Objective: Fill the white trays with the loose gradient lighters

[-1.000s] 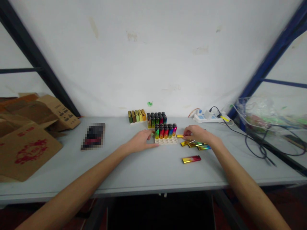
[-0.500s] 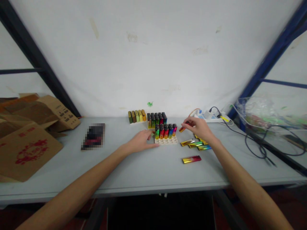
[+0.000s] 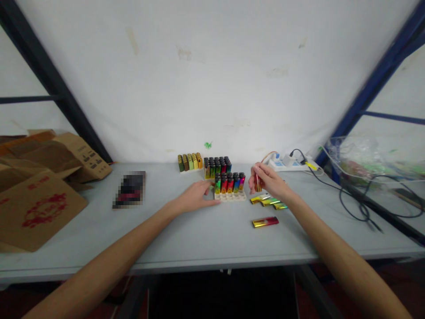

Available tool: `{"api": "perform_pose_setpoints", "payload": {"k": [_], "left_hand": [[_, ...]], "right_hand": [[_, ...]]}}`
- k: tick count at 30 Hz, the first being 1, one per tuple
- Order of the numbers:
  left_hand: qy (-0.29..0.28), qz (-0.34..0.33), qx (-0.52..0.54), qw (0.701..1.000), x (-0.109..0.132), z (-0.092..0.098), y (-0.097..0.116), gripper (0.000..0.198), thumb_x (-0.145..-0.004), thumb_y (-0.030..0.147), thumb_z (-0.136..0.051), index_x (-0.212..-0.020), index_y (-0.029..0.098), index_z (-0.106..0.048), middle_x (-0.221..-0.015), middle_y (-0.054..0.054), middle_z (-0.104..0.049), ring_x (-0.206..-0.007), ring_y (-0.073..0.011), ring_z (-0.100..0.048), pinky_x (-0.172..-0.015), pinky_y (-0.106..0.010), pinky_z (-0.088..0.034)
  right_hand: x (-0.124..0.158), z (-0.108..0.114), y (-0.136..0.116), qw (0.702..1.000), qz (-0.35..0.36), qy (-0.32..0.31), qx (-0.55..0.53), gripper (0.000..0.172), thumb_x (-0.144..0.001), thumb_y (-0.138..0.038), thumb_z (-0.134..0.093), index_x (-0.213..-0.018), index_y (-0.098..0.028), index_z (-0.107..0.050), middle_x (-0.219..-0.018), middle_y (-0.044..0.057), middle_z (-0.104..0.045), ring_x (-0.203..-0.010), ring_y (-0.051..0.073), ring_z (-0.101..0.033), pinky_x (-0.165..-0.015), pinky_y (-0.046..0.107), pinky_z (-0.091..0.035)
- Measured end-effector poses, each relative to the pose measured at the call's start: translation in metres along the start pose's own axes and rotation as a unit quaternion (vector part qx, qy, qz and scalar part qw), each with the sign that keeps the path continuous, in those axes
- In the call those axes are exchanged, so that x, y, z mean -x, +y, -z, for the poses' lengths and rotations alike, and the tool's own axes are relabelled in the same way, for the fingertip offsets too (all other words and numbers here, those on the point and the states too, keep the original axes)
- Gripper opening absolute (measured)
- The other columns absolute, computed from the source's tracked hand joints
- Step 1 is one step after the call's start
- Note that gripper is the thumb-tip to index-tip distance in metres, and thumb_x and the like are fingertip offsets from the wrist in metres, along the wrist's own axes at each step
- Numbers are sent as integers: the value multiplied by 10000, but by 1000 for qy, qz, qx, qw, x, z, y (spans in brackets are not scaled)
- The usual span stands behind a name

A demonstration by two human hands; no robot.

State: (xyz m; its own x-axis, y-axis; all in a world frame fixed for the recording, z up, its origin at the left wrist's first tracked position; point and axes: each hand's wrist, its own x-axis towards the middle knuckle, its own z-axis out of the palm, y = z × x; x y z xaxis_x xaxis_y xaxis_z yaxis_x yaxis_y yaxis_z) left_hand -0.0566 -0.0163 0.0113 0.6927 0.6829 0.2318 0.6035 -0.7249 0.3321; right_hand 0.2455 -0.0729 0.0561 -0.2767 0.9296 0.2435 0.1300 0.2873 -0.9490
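A white rack (image 3: pixel 229 198) on the table holds upright lighters (image 3: pixel 229 185) with black tops and shiny green, red, blue and purple bodies; bare holes show along its front. My left hand (image 3: pixel 196 195) grips the rack's left end, thumb at the front corner and fingers by the side. Just right of the rack, my right hand (image 3: pixel 266 179) is closed round a red-and-gold lighter (image 3: pixel 258 182) held upright above the table. Below that hand lie several gold, green and blue lighters (image 3: pixel 269 201). Nearer the front edge lies a red-and-yellow lighter (image 3: pixel 264 222).
Behind stand a second block of lighters (image 3: pixel 217 167) and a rack of yellow and dark ones (image 3: pixel 190 162). Cardboard boxes (image 3: pixel 43 204) and a blurred-out dark item (image 3: pixel 130 189) are left. A power strip (image 3: pixel 288 165), black cable (image 3: pixel 360 208) and clear plastic bag (image 3: pixel 358 155) lie right.
My right hand has lifted the lighter off its slanted position and turned it upright, drawing slightly towards the rack. My left hand stays at the rack.
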Motion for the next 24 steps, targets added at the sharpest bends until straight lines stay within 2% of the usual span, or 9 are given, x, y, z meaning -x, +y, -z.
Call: {"api": "perform_pose_setpoints", "payload": {"k": [3,6,11,15,20,24], "left_hand": [[-2,3,1,1000,0,1,1,589,-827,732,-628,-994,167,-610,-905,-67,-646,-829,-254,-616,-700,-324,-439],[-6,5,4,1000,0,2,2,595,-830,740,-621,-995,168,-608,-909,-69,-644,-836,-258,-615,-704,-325,-442],[-8,7,3,1000,1,3,4,596,-832,737,-617,-1010,168,-609,-907,-66,-635,-833,-253,-607,-699,-319,-440],[-6,7,4,1000,0,4,4,577,-830,720,-629,-999,168,-612,-893,-60,-634,-815,-248,-604,-691,-317,-435],[-9,6,2,1000,0,2,2,582,-832,733,-620,-979,171,-603,-904,-63,-640,-814,-247,-606,-694,-318,-436],[-9,9,-4,1000,0,2,3,590,-837,745,-606,-972,171,-594,-900,-62,-632,-821,-250,-605,-696,-318,-435]], "right_hand": [[-1,-9,2,999,-10,9,-36,430,-973,-663,-485,-860,-249,-449,-571,-88,-425,-419,95,-384,-418,225,-305],[-4,-15,1,999,-20,44,-23,464,-915,-696,-548,-849,-246,-458,-578,-104,-318,-426,78,-250,-398,212,-195],[-8,-19,5,990,-52,109,67,537,-873,-738,-522,-704,-238,-422,-520,-85,-306,-428,81,-260,-398,229,-201],[-10,-19,14,974,-48,160,153,521,-870,-669,-506,-603,-251,-349,-478,-53,-347,-431,92,-319,-412,242,-242],[-8,-21,12,970,-28,157,185,358,-857,-461,-485,-603,-246,-354,-493,-49,-373,-451,103,-356,-449,251,-258],[-6,-21,9,968,-24,131,214,332,-877,-425,-473,-621,-240,-371,-511,-46,-392,-481,111,-370,-479,259,-264]]}}
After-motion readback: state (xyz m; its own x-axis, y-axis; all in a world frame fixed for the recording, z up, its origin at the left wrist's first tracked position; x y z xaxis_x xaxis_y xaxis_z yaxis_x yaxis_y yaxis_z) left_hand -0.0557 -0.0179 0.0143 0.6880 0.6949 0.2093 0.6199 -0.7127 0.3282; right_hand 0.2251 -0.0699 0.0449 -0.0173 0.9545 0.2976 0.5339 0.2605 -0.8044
